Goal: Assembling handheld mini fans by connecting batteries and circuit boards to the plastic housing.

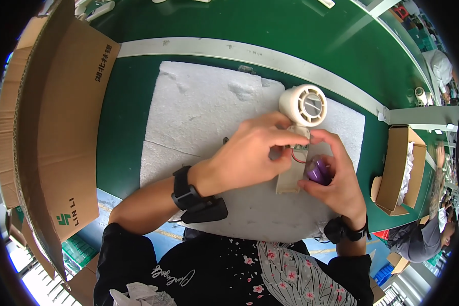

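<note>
A cream handheld fan (290, 104) lies over the foam sheet, its round slotted head pointing away from me. Its handle (289, 178) is opened up, showing a small green circuit board (301, 147) and a red wire (295, 157). My left hand (250, 150) is closed on the fan near the board, thumb and index finger pinching beside it; its other fingertips are partly hidden. A shiny purple cylindrical battery (319, 171) rests in the curled fingers of my right hand (341, 181), just right of the handle. My right index fingertip touches the top of the handle.
White foam (199, 112) covers the green bench (122, 153) before me. A tall cardboard box (66, 127) stands at the left; a smaller open carton (392, 168) with white wrapping sits at the right. Behind runs a pale ledge (199, 48). Another person (418, 239) sits far right.
</note>
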Demonstrator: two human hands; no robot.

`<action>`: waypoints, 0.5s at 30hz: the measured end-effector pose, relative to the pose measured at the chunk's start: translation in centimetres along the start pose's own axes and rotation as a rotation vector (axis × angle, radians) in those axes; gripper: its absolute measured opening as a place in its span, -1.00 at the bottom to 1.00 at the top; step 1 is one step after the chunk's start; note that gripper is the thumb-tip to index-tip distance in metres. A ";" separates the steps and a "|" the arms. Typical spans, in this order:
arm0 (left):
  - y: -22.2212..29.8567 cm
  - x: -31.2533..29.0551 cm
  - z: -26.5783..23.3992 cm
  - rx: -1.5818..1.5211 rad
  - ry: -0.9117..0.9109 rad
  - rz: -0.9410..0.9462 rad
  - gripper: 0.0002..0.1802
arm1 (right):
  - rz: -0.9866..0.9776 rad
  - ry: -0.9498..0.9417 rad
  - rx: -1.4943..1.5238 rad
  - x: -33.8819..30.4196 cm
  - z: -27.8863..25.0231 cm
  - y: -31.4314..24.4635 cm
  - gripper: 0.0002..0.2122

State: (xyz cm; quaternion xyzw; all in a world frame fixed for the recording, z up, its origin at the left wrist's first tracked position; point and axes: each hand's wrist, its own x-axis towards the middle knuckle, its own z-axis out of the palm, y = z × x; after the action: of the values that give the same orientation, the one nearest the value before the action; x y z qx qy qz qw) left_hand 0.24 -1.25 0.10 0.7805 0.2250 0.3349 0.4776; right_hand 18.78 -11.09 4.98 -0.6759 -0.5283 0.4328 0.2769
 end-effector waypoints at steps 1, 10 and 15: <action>0.0 0.0 -0.1 0.011 0.001 -0.014 -0.56 | -0.031 -0.016 0.053 -0.1 -0.1 0.3 -0.39; 0.2 0.2 -0.1 -0.106 0.000 -0.187 -0.59 | 0.136 -0.007 0.347 -0.2 -2.2 0.5 -0.53; 0.2 0.0 0.2 -0.074 0.031 -0.194 -0.61 | -0.028 0.217 -0.141 0.3 -1.7 1.1 -0.76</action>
State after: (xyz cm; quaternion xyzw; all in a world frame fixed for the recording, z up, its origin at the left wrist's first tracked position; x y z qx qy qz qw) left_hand 0.43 -1.47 0.27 0.7316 0.2941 0.3072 0.5329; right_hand 20.87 -10.96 4.78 -0.7290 -0.5338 0.3153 0.2902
